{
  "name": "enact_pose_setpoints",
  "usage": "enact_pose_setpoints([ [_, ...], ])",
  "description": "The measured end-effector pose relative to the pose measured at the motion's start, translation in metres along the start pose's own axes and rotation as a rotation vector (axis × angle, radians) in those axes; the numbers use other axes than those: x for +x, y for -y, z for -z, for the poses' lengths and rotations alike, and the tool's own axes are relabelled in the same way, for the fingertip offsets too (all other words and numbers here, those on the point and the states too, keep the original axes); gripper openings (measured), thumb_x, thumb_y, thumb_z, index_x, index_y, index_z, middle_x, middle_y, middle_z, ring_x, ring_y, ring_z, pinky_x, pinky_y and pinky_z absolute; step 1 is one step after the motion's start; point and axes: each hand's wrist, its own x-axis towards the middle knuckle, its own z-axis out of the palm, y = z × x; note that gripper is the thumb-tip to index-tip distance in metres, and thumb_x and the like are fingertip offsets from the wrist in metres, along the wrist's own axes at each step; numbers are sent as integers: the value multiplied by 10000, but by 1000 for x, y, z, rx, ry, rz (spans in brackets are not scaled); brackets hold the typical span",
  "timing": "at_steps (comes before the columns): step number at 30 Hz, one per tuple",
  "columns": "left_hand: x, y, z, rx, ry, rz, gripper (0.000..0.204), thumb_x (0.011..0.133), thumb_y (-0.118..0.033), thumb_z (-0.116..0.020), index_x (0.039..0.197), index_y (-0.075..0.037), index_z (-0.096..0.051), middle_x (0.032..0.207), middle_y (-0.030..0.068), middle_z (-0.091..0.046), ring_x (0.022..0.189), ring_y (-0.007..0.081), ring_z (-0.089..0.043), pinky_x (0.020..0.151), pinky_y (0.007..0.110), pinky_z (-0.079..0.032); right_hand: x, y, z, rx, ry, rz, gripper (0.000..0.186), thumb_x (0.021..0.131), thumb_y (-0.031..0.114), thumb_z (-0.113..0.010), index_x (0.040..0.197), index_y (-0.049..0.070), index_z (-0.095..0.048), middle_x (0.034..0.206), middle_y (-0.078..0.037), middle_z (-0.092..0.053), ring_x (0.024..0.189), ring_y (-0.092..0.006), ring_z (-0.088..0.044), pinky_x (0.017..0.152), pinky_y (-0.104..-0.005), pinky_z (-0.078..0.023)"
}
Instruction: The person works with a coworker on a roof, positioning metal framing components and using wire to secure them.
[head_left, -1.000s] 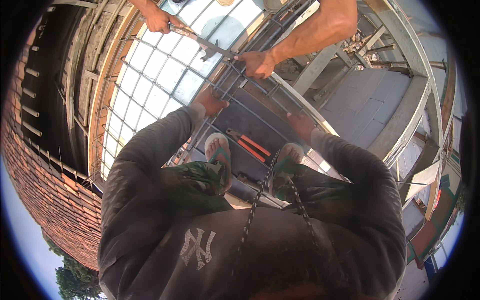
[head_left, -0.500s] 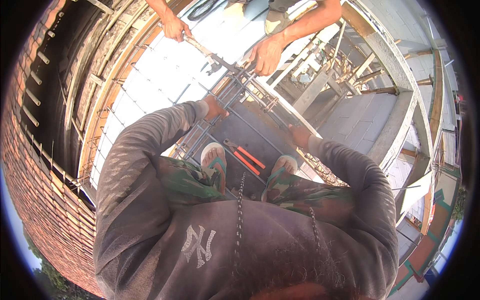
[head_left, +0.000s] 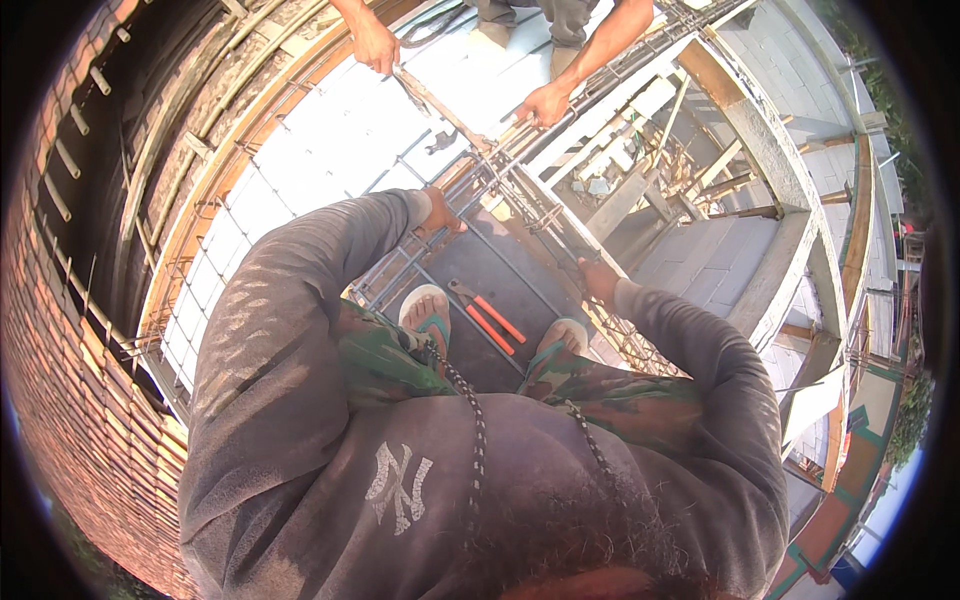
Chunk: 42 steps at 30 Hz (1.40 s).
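Note:
My left hand (head_left: 440, 212) is closed around a steel reinforcing bar (head_left: 490, 240) of the tied cage in front of me. On the cage's right side, my right hand (head_left: 598, 281) grips another reinforcing bar; its fingers are partly hidden. Between my sandalled feet lies a pair of end-cutting pliers (head_left: 488, 318) with orange-red handles on a dark board (head_left: 465, 262). Across from me, a co-worker's hand (head_left: 375, 48) holds a long-handled tool (head_left: 440, 106), its far end at the cage. The co-worker's other hand (head_left: 545, 104) is beside the bars at the cage's far end.
A grid of thin bars (head_left: 250, 165) lies over bright white sheeting at the left. Tiled roofing (head_left: 90, 400) slopes beyond it. At the right, an opening (head_left: 620, 165) drops to timber and debris below, with pale block walls (head_left: 690, 240) and a concrete beam (head_left: 775, 140).
The co-worker's tool has swung so its end reaches the bars, and the co-worker's right-side hand has shifted slightly. My hands keep their holds while the view tilts a little.

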Motion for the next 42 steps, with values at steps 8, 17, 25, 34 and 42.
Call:
enact_pose_setpoints([
  [8,-7,-1,14,-15,19,-8,728,737,-640,-755,846,79,-729,651,139,-657,558,236,-630,553,408,-494,-3,11,-1,361,-29,-169,565,1038,471,-342,1024,4,-660,928,-200,-675,901,-343,-654,839,-472,-467],
  [17,-13,0,7,4,23,2,687,759,-615,-755,797,70,-721,658,135,-672,606,247,-654,607,410,-521,23,-30,-17,-158,-59,276,510,1070,373,-304,1049,7,-658,941,-235,-684,940,-413,-646,884,-493,-476],
  [25,-9,-2,5,-64,1,15,652,758,-555,-786,875,83,-725,726,151,-694,609,270,-664,571,412,-522,5,-9,-3,256,39,-132,616,1029,519,-350,1039,-5,-675,863,-165,-663,812,-278,-614,804,-421,-456],
  [34,-4,-1,5,8,-17,8,616,796,-607,-706,589,-28,-697,580,107,-655,577,245,-651,615,412,-529,-1,-7,-2,326,19,-131,621,1026,521,-361,1059,-3,-692,902,-134,-671,840,-256,-608,796,-433,-459],
  [42,-12,-2,7,10,32,14,620,805,-595,-713,599,-10,-699,573,110,-647,569,237,-641,606,410,-516,4,-7,-5,384,34,-135,581,1037,486,-346,973,4,-664,821,-121,-648,794,-265,-611,780,-416,-470],
])
